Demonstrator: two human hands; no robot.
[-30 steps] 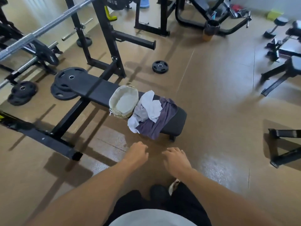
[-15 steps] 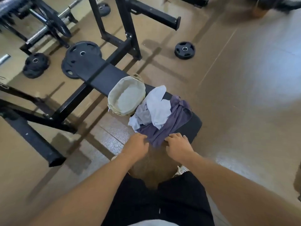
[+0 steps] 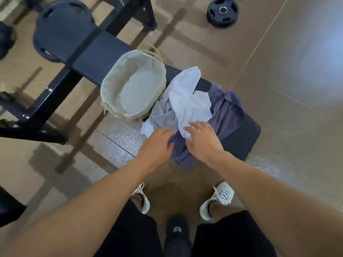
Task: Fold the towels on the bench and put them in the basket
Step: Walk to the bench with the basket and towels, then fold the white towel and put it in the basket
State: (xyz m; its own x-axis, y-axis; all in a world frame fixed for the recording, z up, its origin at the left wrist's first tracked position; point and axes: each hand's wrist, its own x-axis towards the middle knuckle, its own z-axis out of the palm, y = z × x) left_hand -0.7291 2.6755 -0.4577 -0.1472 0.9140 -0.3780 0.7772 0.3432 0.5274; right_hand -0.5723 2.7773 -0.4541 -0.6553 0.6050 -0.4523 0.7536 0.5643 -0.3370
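Black padding covers the bench [image 3: 239,138], which runs from the upper left of the frame down to centre right. On it stands a woven basket [image 3: 111,106] with a pale cloth lining, holding nothing, placed at frame centre and touching the towel heap on its right side. The heap consists of three crumpled pieces: a white towel [image 3: 187,101] on top, a grey towel [image 3: 163,115] under its left edge, and a purple towel [image 3: 226,108] beneath both, draped over the near edge of the bench toward the floor.

Left hand [image 3: 157,145] is low at centre, fingers extended and relaxed, tips at the border of the grey and purple towels; no grasp is evident. Right hand [image 3: 202,140] sits just beside it, fingers spread, resting over the lower corner of the white towel; whether it pinches the cloth I cannot tell.

Person stands close to the bench end, pale shoes [image 3: 220,197] visible at lower centre, dark shorts below. One weight plate [image 3: 222,12] lies flat on the brown floor at upper right. Further plates [image 3: 61,28] sit under the bench frame at upper left.
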